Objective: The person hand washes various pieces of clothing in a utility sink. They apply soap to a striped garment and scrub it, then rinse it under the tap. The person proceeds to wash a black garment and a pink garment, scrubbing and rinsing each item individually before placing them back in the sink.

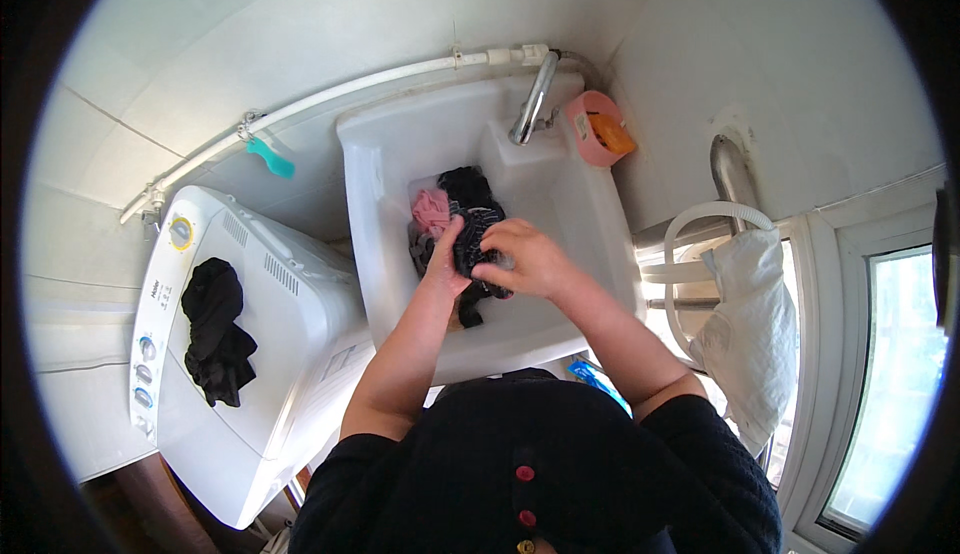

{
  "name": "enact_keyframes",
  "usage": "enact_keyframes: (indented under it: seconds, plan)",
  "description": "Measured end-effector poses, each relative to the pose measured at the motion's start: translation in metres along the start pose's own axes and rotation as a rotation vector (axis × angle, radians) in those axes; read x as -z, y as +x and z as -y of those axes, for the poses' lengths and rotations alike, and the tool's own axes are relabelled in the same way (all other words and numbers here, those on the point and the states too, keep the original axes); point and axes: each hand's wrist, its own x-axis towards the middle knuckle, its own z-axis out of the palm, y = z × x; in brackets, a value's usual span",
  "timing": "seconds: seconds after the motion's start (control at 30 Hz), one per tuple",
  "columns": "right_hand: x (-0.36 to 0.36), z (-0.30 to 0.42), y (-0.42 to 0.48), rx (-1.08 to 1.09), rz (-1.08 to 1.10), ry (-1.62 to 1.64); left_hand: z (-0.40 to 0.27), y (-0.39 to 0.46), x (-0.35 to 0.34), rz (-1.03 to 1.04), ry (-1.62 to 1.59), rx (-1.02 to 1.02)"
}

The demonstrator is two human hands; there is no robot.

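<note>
Both of my hands are over the basin of a white laundry sink (pixel 405 359), gripping a dark garment with light stripes (pixel 474 235). My left hand (pixel 448 260) holds its left side, with the thumb pointing up along the cloth. On the right side, my right hand (pixel 527 260) has its fingers and thumb curled onto the same cloth. Beneath and beyond it lie a black garment (pixel 466 185) and a pink cloth (pixel 430 211). My fingers hide part of the striped garment.
A chrome faucet (pixel 535 100) rises at the sink's back right, beside a pink container (pixel 590 137) with an orange item inside. To the left stands a white Haier washing machine (pixel 300 344) with a black garment (pixel 215 329) on top. A teal brush-like item (pixel 271 158) hangs from the white pipe (pixel 330 96).
</note>
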Motion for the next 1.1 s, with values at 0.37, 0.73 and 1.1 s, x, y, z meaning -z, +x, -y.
enact_keyframes:
  seconds: [0.37, 0.73, 1.1]
  plan:
    - [-0.082, -0.034, -0.048, -1.116, -0.116, 2.041, 0.03, -0.011, -0.019, 0.01, 0.095, -0.173]
    - [-0.07, 0.002, -0.038, -1.074, 0.123, 1.699, 0.001, 0.018, 0.029, -0.353, 1.832, -0.854]
    - [-0.047, 0.032, -0.022, -1.119, 0.213, 2.02, 0.001, -0.033, -0.04, 0.55, -0.06, -0.008]
